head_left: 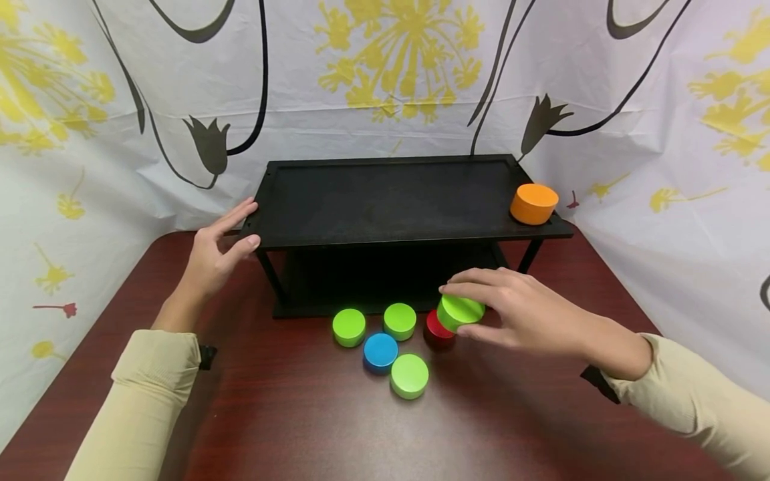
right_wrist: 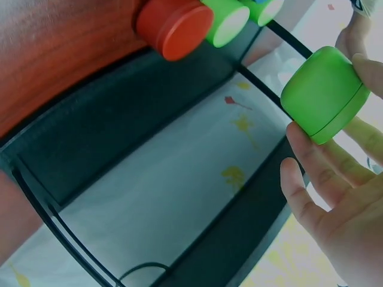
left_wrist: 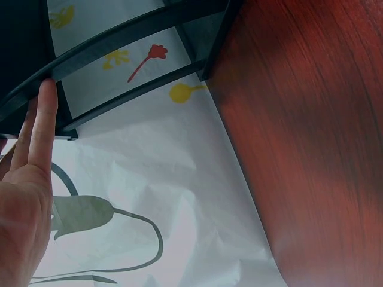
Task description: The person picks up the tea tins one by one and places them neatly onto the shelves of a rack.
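Observation:
My right hand (head_left: 511, 304) holds a round green container (head_left: 460, 311) between thumb and fingers, raised in front of the black two-tier shelf (head_left: 385, 200). In the right wrist view the green container (right_wrist: 326, 94) shows a lid seam near one end. Below it in the head view, a red container (head_left: 439, 332) is partly covered by it. My left hand (head_left: 213, 250) rests at the shelf's left end, its thumb on the front corner and fingers along the side edge. In the left wrist view the fingertips of the left hand (left_wrist: 30, 161) touch the black rim.
An orange container (head_left: 534, 204) sits on the upper tier's right end. On the reddish-brown table (head_left: 289, 407), three green containers (head_left: 410, 376) and a blue container (head_left: 380, 353) stand before the shelf. A patterned white cloth (head_left: 385, 80) hangs behind and at both sides.

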